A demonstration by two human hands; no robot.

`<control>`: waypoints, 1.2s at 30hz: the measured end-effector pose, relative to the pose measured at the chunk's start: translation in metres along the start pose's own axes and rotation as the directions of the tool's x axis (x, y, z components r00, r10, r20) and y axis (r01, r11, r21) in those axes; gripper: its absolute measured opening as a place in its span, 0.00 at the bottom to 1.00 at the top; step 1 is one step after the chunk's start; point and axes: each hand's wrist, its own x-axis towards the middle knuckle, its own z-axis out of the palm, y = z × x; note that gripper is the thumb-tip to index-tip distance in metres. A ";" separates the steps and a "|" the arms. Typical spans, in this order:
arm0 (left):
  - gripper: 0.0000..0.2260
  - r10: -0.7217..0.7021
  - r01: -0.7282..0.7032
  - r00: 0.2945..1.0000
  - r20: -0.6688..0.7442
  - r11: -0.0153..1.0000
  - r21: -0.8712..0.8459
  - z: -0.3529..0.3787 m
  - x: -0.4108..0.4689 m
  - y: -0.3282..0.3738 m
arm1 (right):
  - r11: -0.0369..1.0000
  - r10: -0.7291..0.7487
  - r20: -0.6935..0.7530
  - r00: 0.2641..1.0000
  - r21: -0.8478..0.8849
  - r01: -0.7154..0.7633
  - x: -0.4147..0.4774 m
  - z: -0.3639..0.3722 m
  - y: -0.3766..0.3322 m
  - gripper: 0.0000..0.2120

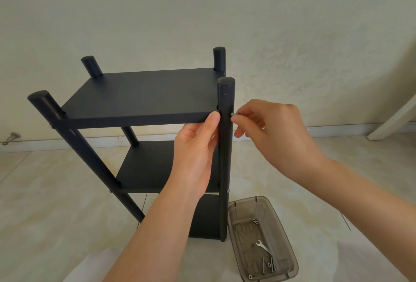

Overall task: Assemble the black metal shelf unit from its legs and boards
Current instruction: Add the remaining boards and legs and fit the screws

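The black shelf unit stands upright on the floor with its top board [144, 92], a middle board [146, 169] and a lower board between round legs. My left hand [195, 146] grips the front right corner, thumb on the top board's edge, fingers behind the front right leg [225, 146]. My right hand [270, 133] pinches a small silver screw [235, 114] against the right side of that leg, level with the top board. A silver bolt head [51, 127] shows on the front left leg.
A translucent brown plastic tray [286, 236] lies on the tiled floor right of the shelf, holding a small wrench [264, 247], screws and washers. A wall and skirting run behind. A white furniture leg [391, 122] slants at the far right.
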 end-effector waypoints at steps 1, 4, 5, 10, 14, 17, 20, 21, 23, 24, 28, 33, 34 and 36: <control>0.14 0.004 -0.004 1.000 -0.004 1.000 -0.008 0.001 0.000 0.000 | 0.999 0.031 0.022 0.999 0.035 -0.032 0.001 0.000 -0.001 0.08; 0.13 0.020 -0.021 1.000 -0.010 0.999 -0.029 0.002 0.001 -0.002 | 0.986 0.096 0.095 0.991 0.127 -0.108 0.005 -0.001 -0.002 0.12; 0.13 0.027 -0.027 1.000 -0.004 0.999 -0.037 0.002 0.001 -0.002 | 0.979 0.109 0.121 0.987 0.157 -0.127 0.006 -0.002 -0.002 0.12; 0.12 0.033 -0.034 0.999 -0.018 0.997 -0.065 0.004 0.002 -0.004 | 0.965 0.105 0.178 0.978 0.219 -0.143 0.012 -0.003 -0.001 0.11; 0.11 0.032 -0.034 0.999 -0.027 0.996 -0.082 0.006 0.002 -0.007 | 0.977 0.085 0.168 0.982 0.180 -0.116 0.015 -0.005 0.000 0.11; 0.09 0.030 -0.033 0.999 -0.037 0.996 -0.081 0.007 0.003 -0.009 | 0.984 0.074 0.132 0.988 0.153 -0.094 0.015 -0.006 0.002 0.11; 0.09 0.025 -0.026 1.000 -0.012 0.995 -0.094 0.006 0.004 -0.008 | 0.984 0.076 0.091 0.993 0.151 -0.090 0.015 -0.006 0.003 0.11; 0.10 0.023 -0.023 1.000 -0.002 0.996 -0.089 0.005 0.004 -0.008 | 0.986 0.076 0.087 0.993 0.142 -0.088 0.014 -0.005 0.003 0.11; 0.10 0.021 -0.020 1.000 0.011 0.997 -0.070 0.002 0.004 -0.010 | 0.991 0.067 0.080 0.995 0.113 -0.076 0.013 -0.005 0.003 0.11; 0.10 0.024 -0.024 1.000 0.014 0.998 -0.064 0.002 0.004 -0.010 | 0.993 0.060 0.077 0.995 0.100 -0.067 0.013 -0.005 0.002 0.11; 0.11 0.065 -0.065 0.998 -0.001 0.996 -0.059 0.002 0.005 -0.013 | 0.998 0.044 0.077 0.996 0.046 -0.048 0.013 -0.004 0.001 0.09; 0.08 0.116 -0.121 0.992 -0.051 0.989 -0.089 0.007 0.008 -0.021 | 1.000 0.025 0.065 0.998 -0.014 -0.024 0.013 -0.001 0.001 0.09; 0.07 0.132 -0.138 0.989 -0.069 0.987 -0.080 0.008 0.009 -0.022 | 1.000 0.023 0.062 0.998 -0.009 -0.023 0.013 -0.001 0.001 0.09; 0.06 0.170 -0.174 0.982 -0.086 0.984 -0.043 0.009 0.012 -0.024 | 1.000 0.025 0.057 0.998 0.005 -0.025 0.015 0.000 0.002 0.09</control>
